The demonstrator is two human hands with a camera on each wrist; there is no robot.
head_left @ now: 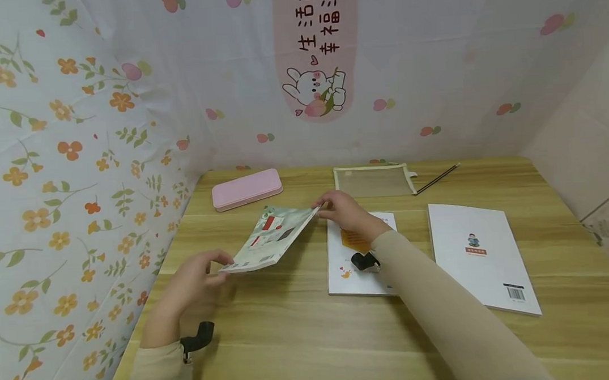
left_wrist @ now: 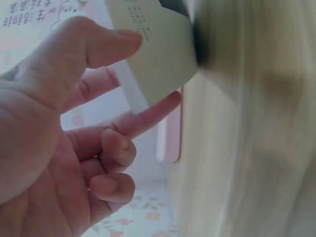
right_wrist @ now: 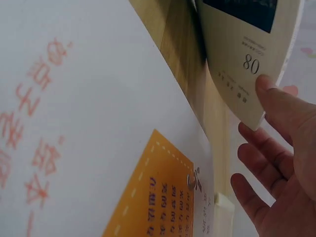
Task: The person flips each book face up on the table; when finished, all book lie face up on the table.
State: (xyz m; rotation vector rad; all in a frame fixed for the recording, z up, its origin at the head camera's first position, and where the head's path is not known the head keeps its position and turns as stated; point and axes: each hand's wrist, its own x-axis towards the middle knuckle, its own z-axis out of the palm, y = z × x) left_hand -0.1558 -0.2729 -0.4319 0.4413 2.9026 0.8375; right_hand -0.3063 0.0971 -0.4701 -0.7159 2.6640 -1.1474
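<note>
A thin booklet [head_left: 266, 240] with a pale green cover and red labels is held up, tilted, over the left half of the table. My left hand [head_left: 198, 279] pinches its near left corner between thumb and fingers. At the far right corner, my right hand [head_left: 345, 211] grips the edge. The right wrist view shows the booklet's cream underside [right_wrist: 237, 64], with "08" and a dark picture, the thumb lying on it. Under my right forearm lies a white book [head_left: 341, 268] with an orange patch, partly hidden by the arm.
A pink pencil case [head_left: 246, 189] lies at the back left. Behind the white book are a mesh zip pouch [head_left: 375, 181] and a thin black pencil-like stick [head_left: 438, 178]. Another white book [head_left: 483, 256] with a barcode lies on the right of the wooden table [head_left: 301, 349].
</note>
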